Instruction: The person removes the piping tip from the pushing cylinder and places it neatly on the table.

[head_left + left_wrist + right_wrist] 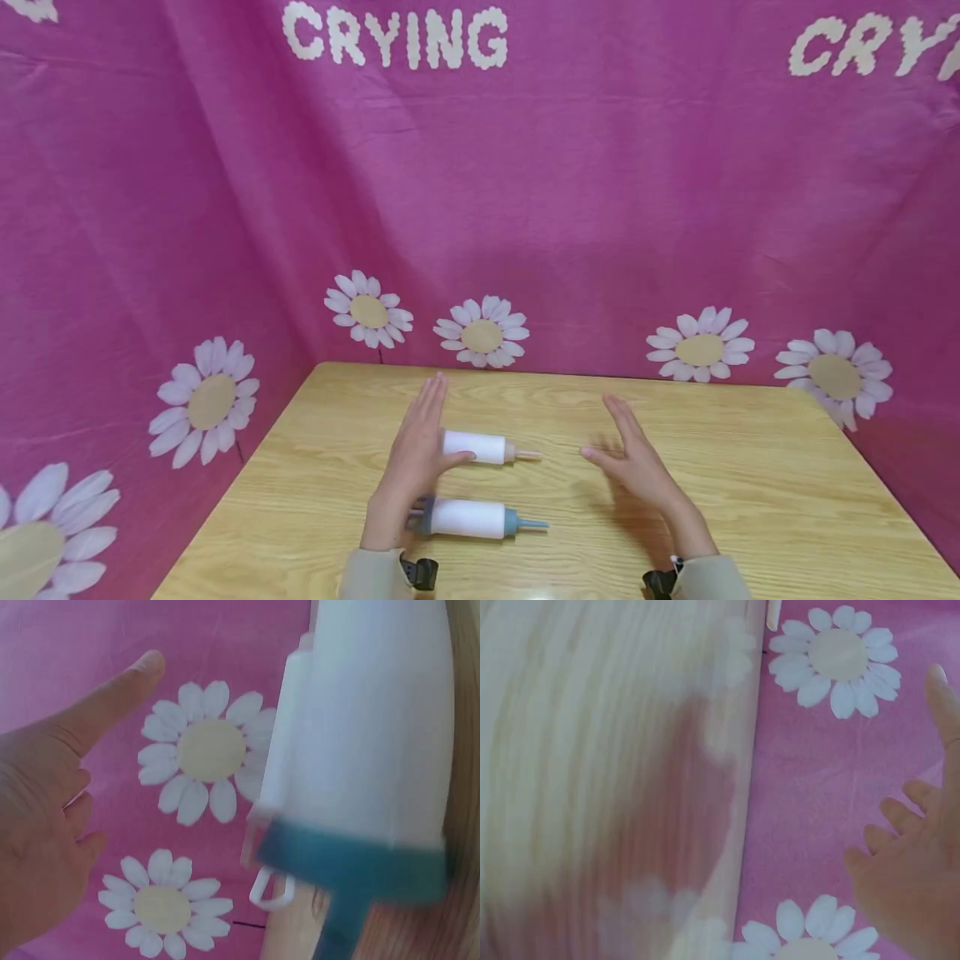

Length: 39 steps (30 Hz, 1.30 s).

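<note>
Two syringe-like tubes with white barrels lie on the table, narrow tips pointing right. The nearer tube point(471, 518) has teal ends and fills the right side of the left wrist view, where its teal collar point(352, 859) is blurred. Beyond it is the farther tube point(483, 448), with a pale tip. My left hand point(414, 450) is raised, fingers straight and thumb apart; in the head view it covers the farther tube's left end. My right hand point(637, 471) hovers above the table, right of both tips, fingers extended and holding nothing.
The light wooden table point(750, 467) meets a pink cloth backdrop point(600, 208) printed with daisies and white letters at its back and sides. Dark straps point(420, 573) circle both wrists below grey sleeves point(371, 577).
</note>
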Tool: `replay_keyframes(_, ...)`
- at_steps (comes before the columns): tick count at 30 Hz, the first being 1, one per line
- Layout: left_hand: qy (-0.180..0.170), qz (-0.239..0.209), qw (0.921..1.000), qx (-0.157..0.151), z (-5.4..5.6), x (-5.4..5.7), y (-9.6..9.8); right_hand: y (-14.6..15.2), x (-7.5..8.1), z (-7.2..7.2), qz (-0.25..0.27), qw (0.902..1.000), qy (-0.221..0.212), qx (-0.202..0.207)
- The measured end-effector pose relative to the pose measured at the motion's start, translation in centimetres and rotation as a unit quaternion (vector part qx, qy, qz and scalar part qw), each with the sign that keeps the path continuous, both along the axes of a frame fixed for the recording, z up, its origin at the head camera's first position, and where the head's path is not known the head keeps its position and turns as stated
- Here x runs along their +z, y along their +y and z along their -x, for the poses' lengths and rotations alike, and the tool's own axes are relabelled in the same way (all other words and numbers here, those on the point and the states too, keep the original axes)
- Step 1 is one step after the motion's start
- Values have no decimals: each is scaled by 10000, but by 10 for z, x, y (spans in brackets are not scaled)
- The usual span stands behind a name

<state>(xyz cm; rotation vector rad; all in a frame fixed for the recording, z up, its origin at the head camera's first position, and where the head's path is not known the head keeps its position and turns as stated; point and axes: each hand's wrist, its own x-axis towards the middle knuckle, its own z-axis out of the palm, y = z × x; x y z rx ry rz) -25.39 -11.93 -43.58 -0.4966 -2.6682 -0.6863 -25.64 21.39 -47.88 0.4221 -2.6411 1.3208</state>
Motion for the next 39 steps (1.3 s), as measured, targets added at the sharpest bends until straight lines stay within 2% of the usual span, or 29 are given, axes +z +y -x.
replay_keyframes(8, -735, -166, 9968, -254, 3, 4, -22, -19, -8, 6, 279, 9987, -321, 270)
replay_keyframes(15, -1307, -309, 9898, -483, 14, 8, -35, -35, -12, 13, 273, 9982, -233, 488)
replay_keyframes(21, -1498, -257, 9855, -753, 26, 2, -44, -47, -13, 18, 307, 9966, -381, 663)
replay_keyframes(30, -1977, -100, 9768, -822, 39, -10, -49, -64, -23, 30, 112, 9924, -723, 991)
replay_keyframes(36, -2049, 39, 9740, -963, 49, -18, -50, -72, -26, 37, 246, 9849, -917, 1451)
replay_keyframes(39, -2057, 170, 9729, -1046, 53, -21, -50, -77, -28, 42, 214, 9809, -866, 1731)
